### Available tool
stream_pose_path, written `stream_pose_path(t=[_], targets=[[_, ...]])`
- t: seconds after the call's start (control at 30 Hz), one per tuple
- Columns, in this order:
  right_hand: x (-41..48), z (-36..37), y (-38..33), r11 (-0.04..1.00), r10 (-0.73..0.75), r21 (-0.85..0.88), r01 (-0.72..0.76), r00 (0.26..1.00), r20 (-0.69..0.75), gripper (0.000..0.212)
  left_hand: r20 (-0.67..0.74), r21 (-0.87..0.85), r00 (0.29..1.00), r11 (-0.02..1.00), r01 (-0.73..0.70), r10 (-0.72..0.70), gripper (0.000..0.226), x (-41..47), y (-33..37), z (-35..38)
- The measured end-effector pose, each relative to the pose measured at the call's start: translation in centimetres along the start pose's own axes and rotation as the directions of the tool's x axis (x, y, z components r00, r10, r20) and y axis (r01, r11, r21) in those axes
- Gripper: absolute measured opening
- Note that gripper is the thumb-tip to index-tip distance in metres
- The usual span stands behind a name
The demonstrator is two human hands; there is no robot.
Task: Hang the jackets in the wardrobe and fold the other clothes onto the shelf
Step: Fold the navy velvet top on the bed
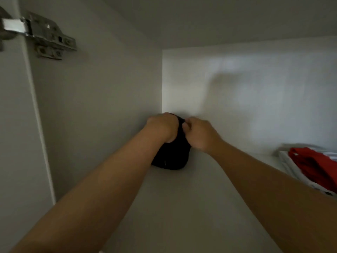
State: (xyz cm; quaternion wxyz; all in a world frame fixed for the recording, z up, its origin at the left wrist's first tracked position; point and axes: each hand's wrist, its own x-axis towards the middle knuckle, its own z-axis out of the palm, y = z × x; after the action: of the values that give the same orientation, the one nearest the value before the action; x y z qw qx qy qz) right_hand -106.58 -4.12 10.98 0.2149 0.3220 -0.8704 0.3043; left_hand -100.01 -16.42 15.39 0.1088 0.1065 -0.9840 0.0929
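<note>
A small black bundle of clothing [171,157] sits pressed into the far left corner of a white wardrobe shelf [182,207], where the side wall [100,106] meets the back panel [246,88]. The spot looks chosen so the two walls brace the bundle and stop it from unrolling or sliding, while the rest of the shelf stays free.

Both hands are on it. The left hand [161,126] is curled over the top of the bundle, fingers bent down around the cloth on the side nearest the wall. The right hand [199,133] is half closed just beside it, thumb and fingertips pinching a fold at the upper edge. The two hands nearly touch, a grip that suggests tucking or tightening the last fold rather than carrying. Both forearms reach in from the near edge of the shelf.

Well apart, at the right edge of the shelf, lies a stack of folded clothes [295,167] with a red garment [313,165] on top, set clear of the corner.

At the upper left, a metal door hinge [45,36] is screwed to the side wall, showing that the door stands open.

No jackets or hanging rail are in view.
</note>
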Motion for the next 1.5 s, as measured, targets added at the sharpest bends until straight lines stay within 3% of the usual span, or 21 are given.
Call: stream_pose_path(t=[0.1,0.23,0.37,0.47,0.5,0.63,0.77,0.93,1.07,1.33,1.5], targets=[[-0.9,-4.4,0.1,0.951,0.211,0.279,-0.136,0.943,-0.259,0.021,-0.189,-0.009,0.981,0.999,-0.035,0.033,0.005,-1.7,3.6,-3.9],[-4.2,-11.7,1.3,0.842,0.432,0.508,-0.181,0.791,-0.433,0.027,-0.517,-0.156,0.855,0.975,-0.155,0.053,0.025,-4.3,9.0,-7.7],[-10.5,-18.9,2.2,0.815,0.544,0.542,-0.208,0.598,-0.589,0.034,-0.686,-0.271,0.712,0.855,-0.443,0.151,0.013,-7.9,15.0,-11.1],[-17.1,-23.0,2.9,0.816,0.574,0.528,-0.237,0.451,-0.684,0.039,-0.760,-0.217,0.592,0.753,-0.621,0.270,0.013,-11.9,20.3,-12.9],[-18.6,-23.5,2.6,0.811,0.582,0.526,-0.255,0.436,-0.687,0.040,-0.766,-0.205,0.572,0.733,-0.649,0.293,0.012,-13.2,20.9,-13.2],[-29.5,-27.4,0.9,0.810,0.563,0.496,-0.313,0.176,-0.808,0.046,-0.823,-0.161,0.388,0.484,-0.860,0.415,0.010,-20.1,27.1,-14.6],[-39.9,-29.8,-3.8,0.791,0.460,0.429,-0.436,-0.039,-0.887,0.044,-0.885,-0.103,0.152,0.133,-0.986,0.439,0.021,-28.5,31.3,-15.5],[-51.4,-31.0,-11.9,0.757,0.233,0.344,-0.555,-0.261,-0.937,0.042,-0.931,-0.020,-0.050,-0.189,-0.982,0.361,0.024,-41.0,33.2,-15.9],[-61.0,-31.5,-18.9,0.713,0.135,0.363,-0.600,-0.390,-0.911,0.044,-0.930,-0.035,-0.112,-0.386,-0.922,0.351,0.025,-52.1,33.5,-16.3],[-81.7,-34.1,-32.8,0.623,-0.072,0.413,-0.665,-0.574,-0.816,0.043,-0.896,-0.154,-0.188,-0.680,-0.717,0.402,0.030,-75.9,36.4,-16.2],[-92.8,-35.5,-39.5,0.535,-0.171,0.495,-0.684,-0.662,-0.730,0.043,-0.832,-0.205,-0.327,-0.796,-0.569,0.448,0.035,-90.7,38.1,-15.2]])
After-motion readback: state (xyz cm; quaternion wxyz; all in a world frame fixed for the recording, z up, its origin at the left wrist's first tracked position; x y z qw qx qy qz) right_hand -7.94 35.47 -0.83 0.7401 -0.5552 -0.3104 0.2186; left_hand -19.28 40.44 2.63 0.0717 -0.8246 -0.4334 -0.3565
